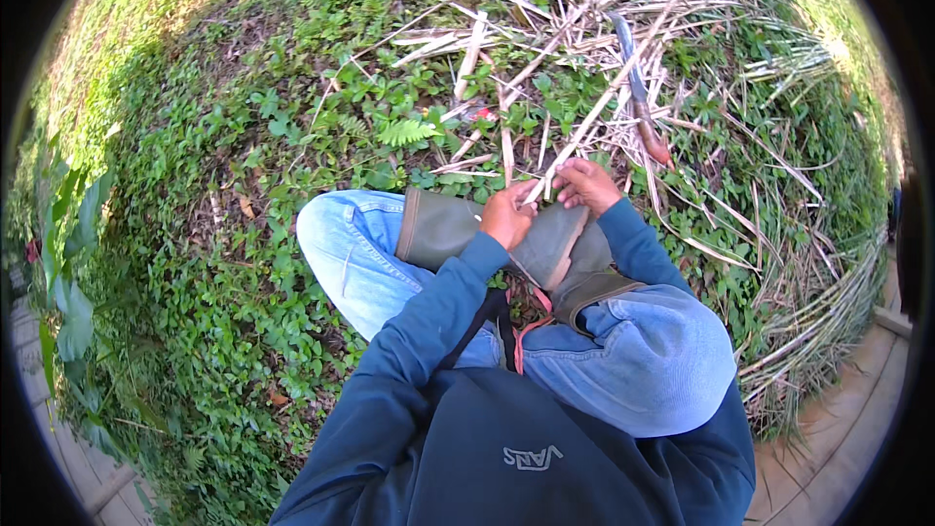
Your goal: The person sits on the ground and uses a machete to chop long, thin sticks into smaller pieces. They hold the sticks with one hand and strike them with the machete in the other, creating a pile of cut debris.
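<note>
A long, pale, bamboo-like strip (612, 97) slants from my hands up toward the far right, over the pile of cuttings. My left hand (508, 215) is closed round its near end, above my boots. Just to the right, my right hand (588, 187) pinches at the strip near that same end, thumb and forefinger together; its other fingers are curled. A short pale tip shows between the two hands. Beyond my right hand lies a large knife (635, 83), its dark blade pointing away and its brown handle toward me.
I sit cross-legged on leafy ground in jeans and green rubber boots (448, 229). Split strips and stalks (545, 44) litter the ground ahead and to the right. Bundles of thin stalks (818, 331) lie at the right, beside a paved edge (857, 399). Broad-leaved plants (76, 317) stand at the left.
</note>
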A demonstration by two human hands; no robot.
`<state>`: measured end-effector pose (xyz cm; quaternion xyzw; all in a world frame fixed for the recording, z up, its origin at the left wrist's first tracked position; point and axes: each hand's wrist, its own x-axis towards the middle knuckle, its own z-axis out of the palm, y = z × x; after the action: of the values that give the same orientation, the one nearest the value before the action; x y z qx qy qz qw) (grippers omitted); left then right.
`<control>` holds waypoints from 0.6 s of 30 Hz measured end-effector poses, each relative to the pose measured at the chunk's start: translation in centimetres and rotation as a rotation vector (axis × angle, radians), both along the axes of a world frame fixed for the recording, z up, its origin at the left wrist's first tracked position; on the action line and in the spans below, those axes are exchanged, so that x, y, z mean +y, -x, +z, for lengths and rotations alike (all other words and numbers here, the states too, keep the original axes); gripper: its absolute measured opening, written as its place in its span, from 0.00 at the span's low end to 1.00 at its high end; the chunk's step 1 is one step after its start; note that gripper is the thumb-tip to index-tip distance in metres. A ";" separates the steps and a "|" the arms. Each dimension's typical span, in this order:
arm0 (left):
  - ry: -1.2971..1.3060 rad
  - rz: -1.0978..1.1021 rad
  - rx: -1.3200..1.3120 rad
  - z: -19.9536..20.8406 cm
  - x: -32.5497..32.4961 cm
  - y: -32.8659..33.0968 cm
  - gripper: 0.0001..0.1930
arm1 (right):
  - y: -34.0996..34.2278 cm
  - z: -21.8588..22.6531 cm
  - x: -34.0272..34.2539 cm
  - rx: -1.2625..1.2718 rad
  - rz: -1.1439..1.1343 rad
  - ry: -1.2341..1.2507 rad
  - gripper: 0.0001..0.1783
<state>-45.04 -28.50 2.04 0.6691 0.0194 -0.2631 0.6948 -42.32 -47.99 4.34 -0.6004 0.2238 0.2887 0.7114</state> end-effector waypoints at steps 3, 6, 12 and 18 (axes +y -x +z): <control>-0.058 -0.029 -0.042 0.9 -0.8 0.2 0.22 | 0.8 -0.1 0.3 -0.074 0.004 0.020 0.12; -0.129 -0.062 -0.061 1.9 -0.4 0.4 0.21 | 1.3 -0.2 0.3 -0.084 -0.009 0.003 0.12; -0.286 0.007 -0.214 2.3 0.3 0.5 0.19 | 0.9 -0.3 1.6 -0.118 0.006 0.054 0.10; -0.318 -0.064 -0.173 4.0 0.0 0.3 0.19 | 1.0 -0.2 2.1 -0.236 -0.009 0.185 0.11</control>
<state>-45.33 -28.52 6.05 0.7909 -0.0201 -0.2202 0.5706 -43.34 -45.88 4.14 -0.6920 0.1671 0.1911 0.6758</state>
